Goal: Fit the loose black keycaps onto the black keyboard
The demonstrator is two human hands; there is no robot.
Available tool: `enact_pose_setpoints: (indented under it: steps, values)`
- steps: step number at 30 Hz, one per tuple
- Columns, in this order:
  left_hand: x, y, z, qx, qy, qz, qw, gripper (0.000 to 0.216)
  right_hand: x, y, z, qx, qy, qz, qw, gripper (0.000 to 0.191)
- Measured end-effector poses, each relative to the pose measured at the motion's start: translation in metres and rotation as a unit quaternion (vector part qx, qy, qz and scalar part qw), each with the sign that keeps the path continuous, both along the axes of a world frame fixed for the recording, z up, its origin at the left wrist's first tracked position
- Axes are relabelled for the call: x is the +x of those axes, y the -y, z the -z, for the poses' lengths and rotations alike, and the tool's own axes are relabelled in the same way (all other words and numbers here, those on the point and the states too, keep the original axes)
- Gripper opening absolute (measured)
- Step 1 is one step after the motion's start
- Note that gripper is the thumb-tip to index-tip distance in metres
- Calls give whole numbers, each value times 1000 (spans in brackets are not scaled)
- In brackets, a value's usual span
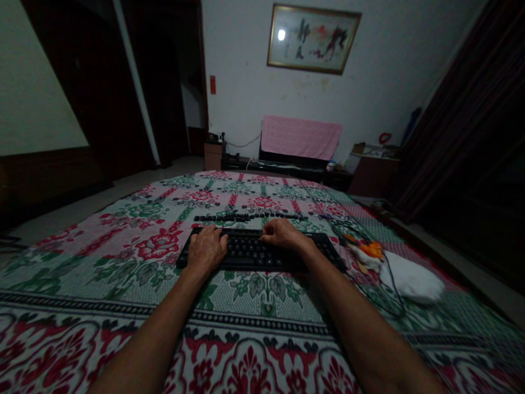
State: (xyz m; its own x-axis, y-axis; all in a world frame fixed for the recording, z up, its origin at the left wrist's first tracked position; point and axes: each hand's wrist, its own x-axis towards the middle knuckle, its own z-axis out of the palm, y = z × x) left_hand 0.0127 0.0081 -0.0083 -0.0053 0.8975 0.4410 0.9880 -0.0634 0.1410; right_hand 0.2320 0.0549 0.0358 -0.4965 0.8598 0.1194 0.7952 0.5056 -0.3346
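Observation:
A black keyboard [246, 261] lies flat on a patterned bedspread, with several bare spots among its keys hard to make out in the dim light. My left hand [208, 249] rests on its left end, palm down, fingers reaching toward the far edge and thumb apart. Over the middle of the upper rows, my right hand [283, 234] is closed in a pinch, fingertips at the keys. Whatever sits between those fingertips is too small to name. Just beyond the keyboard, a row of small black keycaps [223, 218] stretches across the bedspread.
Right of the keyboard lie a black cable [396, 290], an orange item [371, 249] and a white bundle [414, 279]. The floral bedspread [262, 298] spreads around everything. Past the bed stand a low cabinet and a pink cloth [301, 137] draped over something.

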Motion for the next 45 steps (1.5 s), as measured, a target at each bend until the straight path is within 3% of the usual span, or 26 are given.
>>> enact_pose_setpoints:
  steps: [5,11,15,28,36,45]
  values:
    - [0,0,0,-8,5,-2,1000,36,6,-5,6,3,-34,-32,999,15]
    - [0,0,0,-10,15,-2,1000,36,17,-12,10,-93,-148,-95,980,28]
    - [0,0,0,-5,15,-1,1000,36,18,-12,10,-127,-160,-94,974,29]
    - [0,1,-2,-12,12,2,1000,35,18,-8,7,-138,-137,-108,975,35]
    - [0,0,-1,-13,3,2,1000,36,18,-9,6,-47,-79,-113,989,33]
    - [1,2,-3,-15,8,-1,1000,36,20,-6,2,-81,-90,-83,989,30]
